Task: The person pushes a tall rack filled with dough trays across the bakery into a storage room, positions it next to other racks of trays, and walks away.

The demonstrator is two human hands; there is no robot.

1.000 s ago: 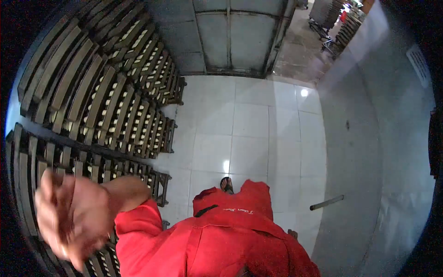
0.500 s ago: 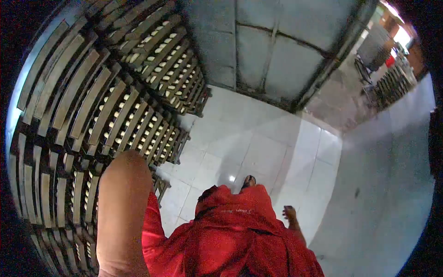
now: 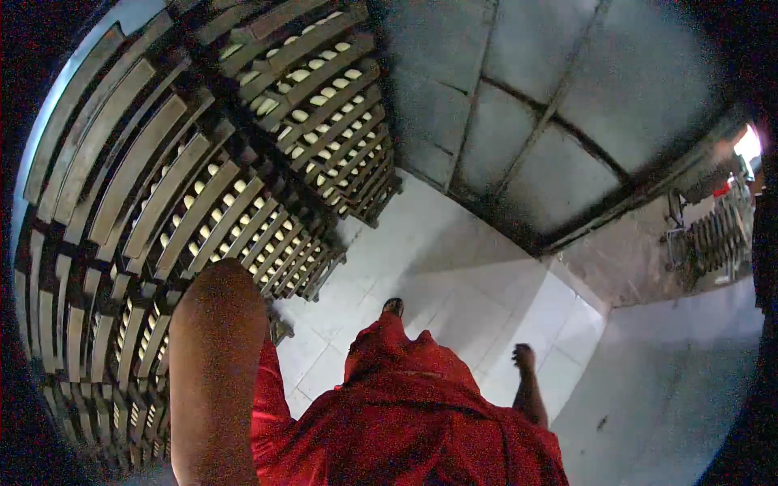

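My right hand (image 3: pixel 524 356) hangs low beside the red garment (image 3: pixel 413 413), over the pale tiled floor. Its fingers look loosely curled and slightly apart, and nothing shows in them. My left arm (image 3: pixel 217 364) is raised and bent, with the elbow pointing forward; the left hand lies outside the view. Close to that arm stands a stack of slatted trays (image 3: pixel 154 198) bearing rows of small pale dough pieces (image 3: pixel 241 185). A foot (image 3: pixel 393 306) shows ahead of the garment's hem.
Another tray stack (image 3: pixel 344 117) with pale dough pieces stands further forward on the left. Grey metal panels (image 3: pixel 527 138) rise ahead. A low pale wall (image 3: pixel 673 373) runs along the right. Beyond an opening, more slatted racks (image 3: pixel 717 240) stand by a bright light.
The view has advanced and turned, so the tray stacks and panels look nearer and the opening sits further right. My right hand has swung slightly forward. A different foot placement shows.
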